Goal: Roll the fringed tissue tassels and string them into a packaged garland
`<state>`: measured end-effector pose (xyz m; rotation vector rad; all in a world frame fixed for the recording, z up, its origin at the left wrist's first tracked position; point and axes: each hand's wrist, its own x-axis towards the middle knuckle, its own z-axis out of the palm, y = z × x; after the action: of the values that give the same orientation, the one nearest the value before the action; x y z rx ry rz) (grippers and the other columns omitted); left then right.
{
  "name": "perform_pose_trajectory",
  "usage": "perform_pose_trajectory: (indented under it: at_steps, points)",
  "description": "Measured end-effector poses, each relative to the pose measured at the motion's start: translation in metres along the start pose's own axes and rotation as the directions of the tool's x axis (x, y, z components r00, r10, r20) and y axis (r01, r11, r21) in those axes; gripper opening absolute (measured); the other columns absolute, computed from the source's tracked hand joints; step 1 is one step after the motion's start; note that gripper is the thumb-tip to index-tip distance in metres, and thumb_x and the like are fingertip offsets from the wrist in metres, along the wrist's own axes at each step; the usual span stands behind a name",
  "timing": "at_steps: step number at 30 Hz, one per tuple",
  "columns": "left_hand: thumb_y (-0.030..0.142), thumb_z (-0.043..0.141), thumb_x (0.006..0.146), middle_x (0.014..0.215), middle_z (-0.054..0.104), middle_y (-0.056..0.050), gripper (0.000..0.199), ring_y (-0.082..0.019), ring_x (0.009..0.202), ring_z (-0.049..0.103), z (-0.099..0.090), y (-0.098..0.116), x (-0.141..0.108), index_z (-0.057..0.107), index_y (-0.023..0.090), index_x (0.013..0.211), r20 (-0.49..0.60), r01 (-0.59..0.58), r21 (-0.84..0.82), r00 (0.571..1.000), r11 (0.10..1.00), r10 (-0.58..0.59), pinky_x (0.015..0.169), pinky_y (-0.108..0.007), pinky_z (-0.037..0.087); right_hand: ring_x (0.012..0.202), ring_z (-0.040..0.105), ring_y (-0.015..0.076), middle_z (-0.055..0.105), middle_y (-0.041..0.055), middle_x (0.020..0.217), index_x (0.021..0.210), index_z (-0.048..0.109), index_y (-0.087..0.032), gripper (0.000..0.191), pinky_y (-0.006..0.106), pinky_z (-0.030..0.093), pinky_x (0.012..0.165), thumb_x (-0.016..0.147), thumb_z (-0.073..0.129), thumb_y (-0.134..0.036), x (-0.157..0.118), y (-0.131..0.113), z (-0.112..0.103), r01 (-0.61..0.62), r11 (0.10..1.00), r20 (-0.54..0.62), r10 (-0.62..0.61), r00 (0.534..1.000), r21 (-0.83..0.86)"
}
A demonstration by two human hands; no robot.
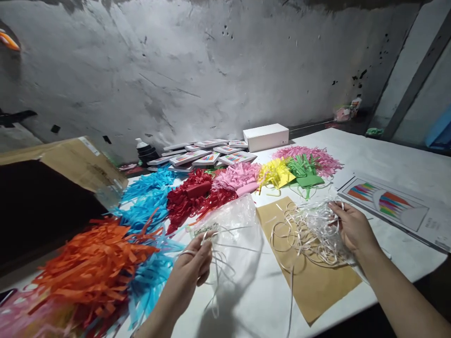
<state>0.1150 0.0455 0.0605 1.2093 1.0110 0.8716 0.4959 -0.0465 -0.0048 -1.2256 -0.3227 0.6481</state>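
Observation:
My left hand pinches thin white ribbon, and loose ends hang below the fingers. To the right, my right hand is closed on a tangled bundle of white ribbon. That bundle lies over a brown paper sheet, with curled strands spreading leftward across it. Beyond my left hand lies a clear plastic bag on the white table. A flat printed box with a picture of colored tassels is beyond my right hand.
Fringed paper in orange, blue, red, pink, yellow and green spreads across the table. Behind it are stacked printed boxes and a white box. An open cardboard box stands left.

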Motion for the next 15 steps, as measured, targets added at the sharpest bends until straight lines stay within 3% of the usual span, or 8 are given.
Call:
perform_pose_trajectory:
  at_steps: [2,3,6,9,12,15]
  points:
    - [0.053,0.076,0.079,0.059,0.036,0.012,0.053,-0.006,0.044,0.027,0.002,-0.001,-0.002,0.057,0.023,0.119,-0.062,-0.117,0.172,0.99,0.978,0.129,0.042,-0.017,0.023,0.054,0.051,0.0051,0.057,-0.006,0.075,0.091,0.061,-0.014,0.012,0.017,0.046,0.049,0.096,0.066,-0.024,-0.001,0.0,0.002,0.004,1.0,0.01,-0.004,1.0,-0.002]
    - [0.05,0.075,0.08,0.06,0.042,0.01,0.047,-0.008,0.046,0.034,0.007,-0.004,-0.003,0.061,0.022,0.116,-0.049,-0.171,0.249,0.981,0.953,0.188,0.045,-0.019,0.028,0.055,0.052,0.0052,0.057,-0.0058,0.075,0.091,0.061,-0.014,0.013,0.018,0.047,0.049,0.096,0.066,-0.025,-0.001,0.001,0.003,0.008,1.0,0.017,-0.008,1.0,-0.005]
    - [0.041,0.066,0.086,0.069,0.063,-0.002,0.023,-0.016,0.064,0.057,0.033,-0.022,-0.01,0.072,0.019,0.086,0.186,-0.303,0.422,0.951,0.854,0.245,0.06,-0.025,0.044,0.057,0.054,0.006,0.059,-0.0048,0.077,0.092,0.062,-0.014,0.014,0.019,0.048,0.051,0.096,0.066,-0.027,-0.001,0.003,0.008,0.028,0.999,0.036,-0.027,0.999,-0.015]
    - [0.034,0.061,0.087,0.081,0.072,-0.008,0.019,-0.022,0.075,0.063,0.073,-0.05,-0.02,0.074,0.02,0.084,0.448,-0.398,0.592,0.885,0.7,0.125,0.071,-0.031,0.047,0.06,0.056,0.0069,0.061,-0.0037,0.08,0.095,0.062,-0.014,0.016,0.02,0.05,0.054,0.096,0.065,-0.03,0.0,0.007,0.011,0.049,0.998,0.055,-0.047,0.997,-0.033]
    - [0.027,0.068,0.078,0.085,0.071,-0.009,0.019,-0.022,0.073,0.062,0.108,-0.08,-0.025,0.072,0.02,0.095,0.492,-0.408,0.762,0.87,0.503,-0.04,0.068,-0.031,0.045,0.06,0.057,0.0072,0.061,-0.0029,0.082,0.098,0.062,-0.014,0.019,0.02,0.05,0.054,0.097,0.065,-0.033,0.002,0.01,0.011,0.06,0.997,0.059,-0.056,0.997,-0.057]
    - [0.015,0.061,0.076,0.084,0.069,-0.011,0.019,-0.023,0.071,0.06,0.125,-0.1,-0.023,0.069,0.016,0.094,0.485,-0.396,0.797,0.869,0.455,-0.092,0.067,-0.032,0.042,0.061,0.057,0.0074,0.062,-0.0023,0.084,0.1,0.063,-0.014,0.019,0.021,0.05,0.054,0.097,0.064,-0.033,0.003,0.014,0.005,0.061,0.995,0.056,-0.057,0.997,-0.078]
